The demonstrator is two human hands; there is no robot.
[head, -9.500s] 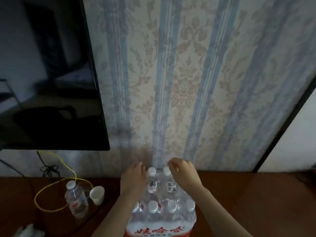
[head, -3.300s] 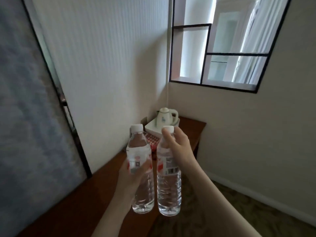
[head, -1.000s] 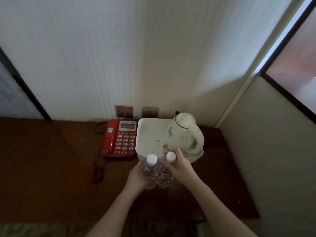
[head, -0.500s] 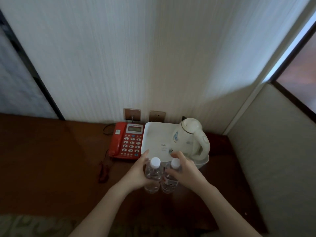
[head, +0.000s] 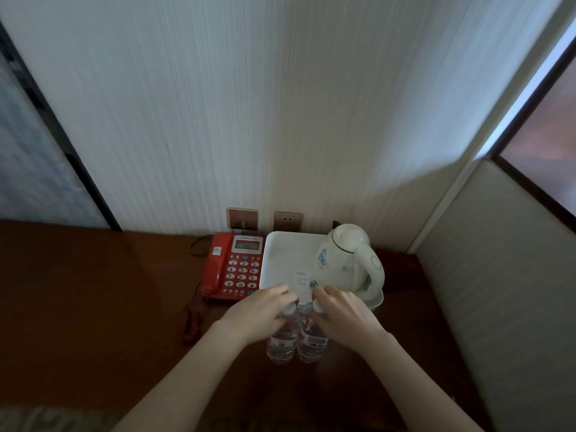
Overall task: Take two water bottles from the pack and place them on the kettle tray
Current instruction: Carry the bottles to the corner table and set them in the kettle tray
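Two clear water bottles stand side by side, upright, just in front of the white kettle tray (head: 282,254). My left hand (head: 260,313) grips the left bottle (head: 282,342) near its cap. My right hand (head: 341,316) grips the right bottle (head: 311,341) the same way. Both caps are mostly covered by my fingers. The bottles' bases hang over the brown desk, short of the tray's front rim. A white kettle (head: 350,260) occupies the tray's right half; its left half is bare. The pack is out of view.
A red telephone (head: 233,266) lies left of the tray, its cord trailing toward the desk front. Two wall sockets (head: 265,219) sit behind. The brown desk (head: 93,291) ends at a wall on the right.
Since a second ago, both hands have carried the bottles forward toward the tray's front rim and slid up over the caps. Earlier, I took them from the pack and walked here.
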